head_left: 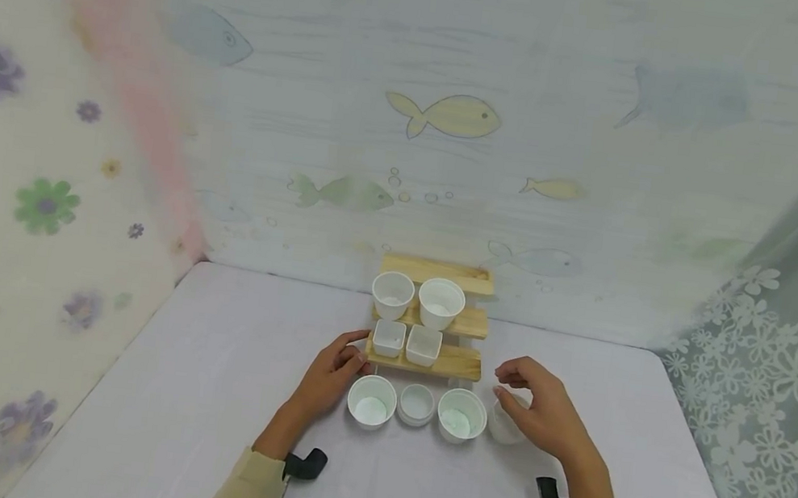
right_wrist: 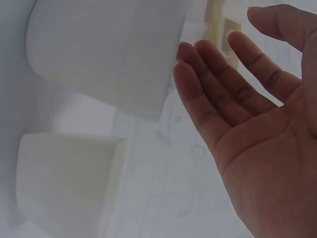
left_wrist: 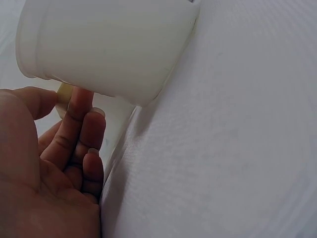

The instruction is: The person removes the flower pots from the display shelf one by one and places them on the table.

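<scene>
A three-tier wooden display rack (head_left: 461, 363) stands at the back of the table. My left hand (head_left: 329, 373) pinches the left end of its lowest tier; in the left wrist view, the wood (left_wrist: 63, 95) shows between thumb and finger, partly hidden by a white cup (left_wrist: 106, 47). To the right of the rack, my right hand (head_left: 544, 410) hovers with relaxed fingers over a white cup (head_left: 503, 426), partly covering it. The right wrist view shows the palm (right_wrist: 267, 153) holding nothing, beside a large white cup (right_wrist: 104, 54).
Two round cups (head_left: 392, 295) stand on the middle tier, two square cups (head_left: 424, 346) on the lowest. In front of the rack, a round cup (head_left: 371, 403), a shallow jar (head_left: 416, 406) and another cup (head_left: 462, 416) form a row. A fish-patterned cloth (head_left: 448, 197) hangs behind the white table (head_left: 230, 329).
</scene>
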`<state>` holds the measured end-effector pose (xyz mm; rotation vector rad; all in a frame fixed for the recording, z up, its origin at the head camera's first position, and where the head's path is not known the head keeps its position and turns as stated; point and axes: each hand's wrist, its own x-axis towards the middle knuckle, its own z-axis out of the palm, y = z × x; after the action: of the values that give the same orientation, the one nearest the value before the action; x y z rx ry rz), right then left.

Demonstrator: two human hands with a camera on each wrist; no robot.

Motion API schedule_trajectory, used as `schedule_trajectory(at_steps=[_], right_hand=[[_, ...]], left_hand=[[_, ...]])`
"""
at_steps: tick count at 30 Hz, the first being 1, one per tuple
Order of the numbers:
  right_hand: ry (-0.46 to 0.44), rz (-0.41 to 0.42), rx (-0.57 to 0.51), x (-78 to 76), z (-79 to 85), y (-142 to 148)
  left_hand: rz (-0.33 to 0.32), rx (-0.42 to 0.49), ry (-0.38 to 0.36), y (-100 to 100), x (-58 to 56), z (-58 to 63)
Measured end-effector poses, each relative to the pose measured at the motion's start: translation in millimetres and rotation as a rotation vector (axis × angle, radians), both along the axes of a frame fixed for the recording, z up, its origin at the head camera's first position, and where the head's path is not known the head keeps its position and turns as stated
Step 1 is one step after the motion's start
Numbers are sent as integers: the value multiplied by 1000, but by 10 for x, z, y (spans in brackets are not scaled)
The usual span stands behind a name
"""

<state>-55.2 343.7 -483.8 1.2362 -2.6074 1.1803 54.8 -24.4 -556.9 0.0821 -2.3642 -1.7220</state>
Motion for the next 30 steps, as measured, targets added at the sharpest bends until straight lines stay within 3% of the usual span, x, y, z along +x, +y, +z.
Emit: schedule_trajectory(at_steps=[19,30], right_hand=[[14,-6,-32,-149,3,-385],[-8,-57,2,-213,-2,-571]], left_hand=[[-68,2,-8,-295,-402,-38],[-111,19,-12,-461,-639,-100]])
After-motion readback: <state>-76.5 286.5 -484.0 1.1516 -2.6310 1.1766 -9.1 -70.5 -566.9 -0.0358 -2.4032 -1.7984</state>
